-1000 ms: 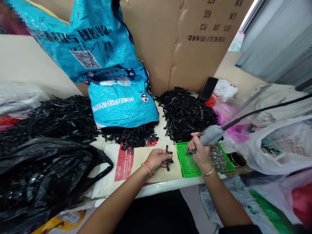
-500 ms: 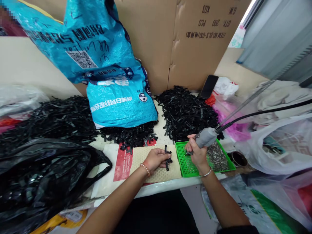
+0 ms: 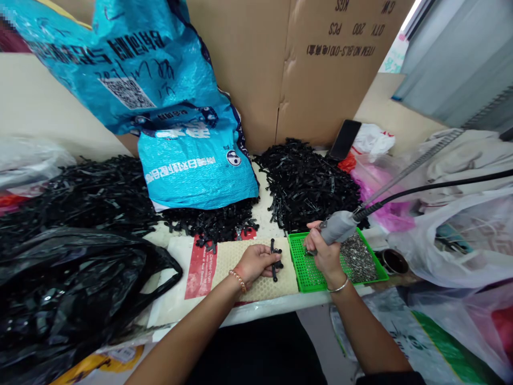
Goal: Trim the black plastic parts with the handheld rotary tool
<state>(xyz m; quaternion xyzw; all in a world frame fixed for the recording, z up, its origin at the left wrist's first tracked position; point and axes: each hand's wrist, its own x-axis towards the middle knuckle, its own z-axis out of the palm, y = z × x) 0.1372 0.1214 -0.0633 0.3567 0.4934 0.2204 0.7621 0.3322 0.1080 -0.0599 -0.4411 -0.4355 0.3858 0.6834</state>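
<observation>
Over the honeycomb-patterned mat (image 3: 236,283), my left hand (image 3: 257,263) is closed on a small cluster of black plastic parts (image 3: 274,267), with thumb and fingers pinching it. My right hand (image 3: 323,254) wraps round a grey electric screwdriver (image 3: 339,226), whose cable and spring run up to the right. Its tip points down over the left side of a green perforated tray (image 3: 294,267) and is mostly hidden by the fingers. Small metal screws (image 3: 358,259) are heaped in the tray's right side.
Black part piles lie at the back right (image 3: 308,184) and left (image 3: 92,192). A blue sack (image 3: 196,166) stands between them before a cardboard box (image 3: 320,91). A black plastic bag (image 3: 72,289) sits left; a phone (image 3: 344,140) and a round cup (image 3: 393,262) are on the right.
Both hands stay nearly still, the left on the black parts and the right on the screwdriver over the tray. The camera view has shifted slightly.
</observation>
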